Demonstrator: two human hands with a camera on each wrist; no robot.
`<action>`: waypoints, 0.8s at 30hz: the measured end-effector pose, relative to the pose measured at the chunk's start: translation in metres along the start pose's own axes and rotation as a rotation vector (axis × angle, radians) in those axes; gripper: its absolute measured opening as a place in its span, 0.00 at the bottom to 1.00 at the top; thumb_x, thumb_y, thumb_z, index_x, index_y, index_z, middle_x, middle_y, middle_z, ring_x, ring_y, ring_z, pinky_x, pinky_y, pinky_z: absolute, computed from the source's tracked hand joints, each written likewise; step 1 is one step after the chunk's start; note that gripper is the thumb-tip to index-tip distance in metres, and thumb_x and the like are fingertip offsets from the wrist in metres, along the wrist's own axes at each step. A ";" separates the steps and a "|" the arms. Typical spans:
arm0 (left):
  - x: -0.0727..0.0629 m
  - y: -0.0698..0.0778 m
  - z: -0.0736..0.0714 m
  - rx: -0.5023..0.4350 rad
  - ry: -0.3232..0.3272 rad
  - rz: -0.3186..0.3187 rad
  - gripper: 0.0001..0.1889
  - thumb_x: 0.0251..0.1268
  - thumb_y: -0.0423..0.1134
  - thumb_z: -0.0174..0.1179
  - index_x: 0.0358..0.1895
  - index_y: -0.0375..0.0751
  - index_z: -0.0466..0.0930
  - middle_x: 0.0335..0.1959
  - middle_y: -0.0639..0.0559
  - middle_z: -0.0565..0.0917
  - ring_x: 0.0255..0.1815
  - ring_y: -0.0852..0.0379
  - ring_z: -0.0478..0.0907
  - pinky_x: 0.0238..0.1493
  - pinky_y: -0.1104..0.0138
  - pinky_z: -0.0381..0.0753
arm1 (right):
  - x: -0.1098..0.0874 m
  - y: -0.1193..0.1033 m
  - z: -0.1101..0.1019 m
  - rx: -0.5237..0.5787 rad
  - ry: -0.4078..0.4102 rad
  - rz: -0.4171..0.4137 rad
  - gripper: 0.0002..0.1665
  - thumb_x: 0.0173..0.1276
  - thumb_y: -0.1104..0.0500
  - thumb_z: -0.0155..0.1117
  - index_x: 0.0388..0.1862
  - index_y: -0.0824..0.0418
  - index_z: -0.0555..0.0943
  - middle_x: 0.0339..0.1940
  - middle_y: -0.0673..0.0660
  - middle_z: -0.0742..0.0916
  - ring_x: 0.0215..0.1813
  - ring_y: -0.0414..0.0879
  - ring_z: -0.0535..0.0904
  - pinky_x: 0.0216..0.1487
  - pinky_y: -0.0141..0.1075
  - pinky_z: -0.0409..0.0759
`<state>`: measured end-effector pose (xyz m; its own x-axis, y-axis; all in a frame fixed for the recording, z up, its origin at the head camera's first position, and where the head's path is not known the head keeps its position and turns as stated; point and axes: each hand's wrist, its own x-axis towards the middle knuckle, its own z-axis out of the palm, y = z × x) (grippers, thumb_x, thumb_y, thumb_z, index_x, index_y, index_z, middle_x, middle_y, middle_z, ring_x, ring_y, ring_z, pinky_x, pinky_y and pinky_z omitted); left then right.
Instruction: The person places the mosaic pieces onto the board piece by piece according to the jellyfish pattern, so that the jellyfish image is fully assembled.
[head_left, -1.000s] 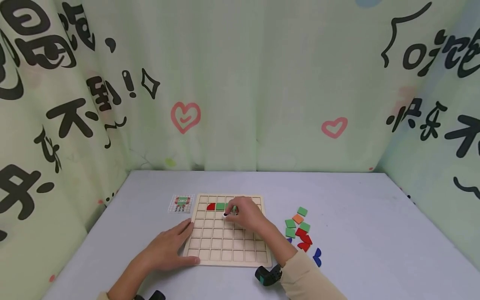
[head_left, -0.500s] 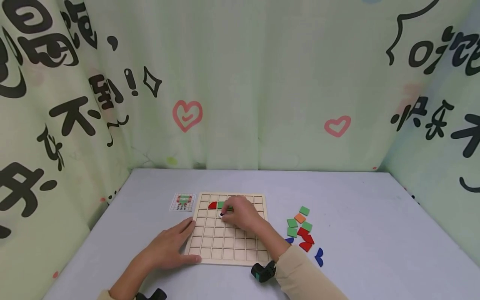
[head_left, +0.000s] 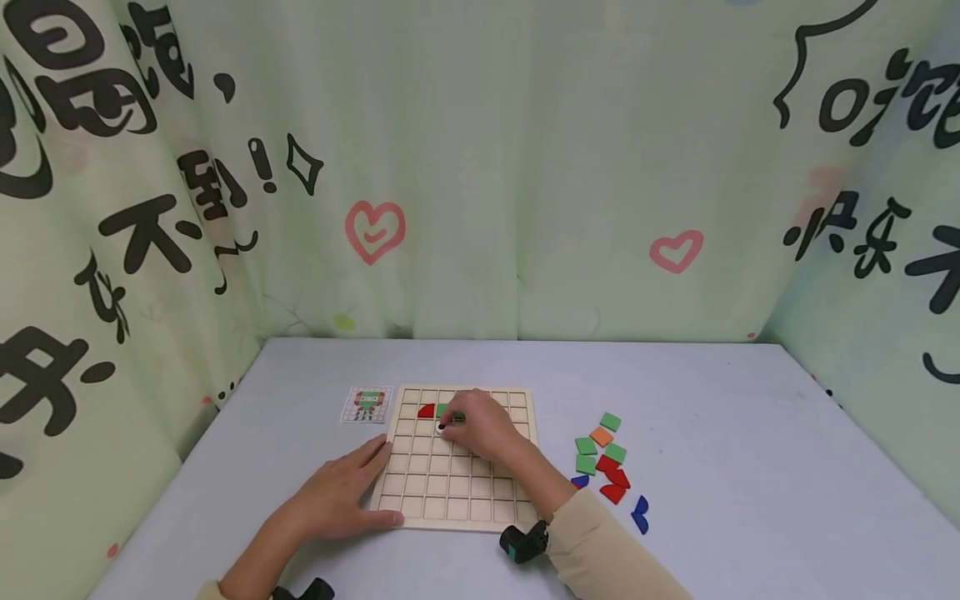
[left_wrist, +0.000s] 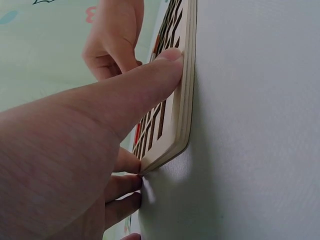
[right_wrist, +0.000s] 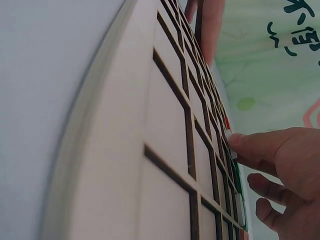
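In the head view a wooden grid board (head_left: 435,485) lies on the table. My left hand (head_left: 337,498) rests at its left side, with the thumb on the near rim and extended fingers touching the left edge. My right hand (head_left: 486,429) pinches a small white tile with a black spot (head_left: 440,428) over the board's upper rows. A red curved tile (head_left: 426,411) and a green tile (head_left: 441,410) sit in the row just beyond; my right fingers cover part of that row. In the right wrist view, the thumb and a finger meet at the white tile (right_wrist: 234,153).
A printed picture card (head_left: 367,405) lies left of the board. Right of it are scattered green tiles (head_left: 611,422), an orange tile (head_left: 602,437), red tiles (head_left: 613,493) and blue curved tiles (head_left: 640,514). A curtain (head_left: 517,167) hangs behind the table.
My right hand has shifted slightly left across the board with the white tile in its fingers. The left hand stays on the board. The head view has shifted a little.
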<state>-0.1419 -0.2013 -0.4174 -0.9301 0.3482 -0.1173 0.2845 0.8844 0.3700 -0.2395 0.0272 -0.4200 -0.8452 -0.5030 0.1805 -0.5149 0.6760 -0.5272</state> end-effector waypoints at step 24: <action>0.000 0.002 0.002 0.002 0.018 -0.003 0.54 0.49 0.68 0.65 0.74 0.38 0.58 0.77 0.42 0.58 0.74 0.40 0.61 0.67 0.43 0.65 | -0.031 0.018 -0.023 0.068 0.066 0.080 0.06 0.63 0.58 0.69 0.39 0.54 0.87 0.37 0.48 0.85 0.35 0.41 0.72 0.36 0.33 0.73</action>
<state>-0.1413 -0.1985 -0.4185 -0.9349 0.3399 -0.1020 0.2820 0.8862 0.3677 -0.2257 0.0676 -0.4161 -0.8920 -0.4109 0.1885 -0.4363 0.6735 -0.5967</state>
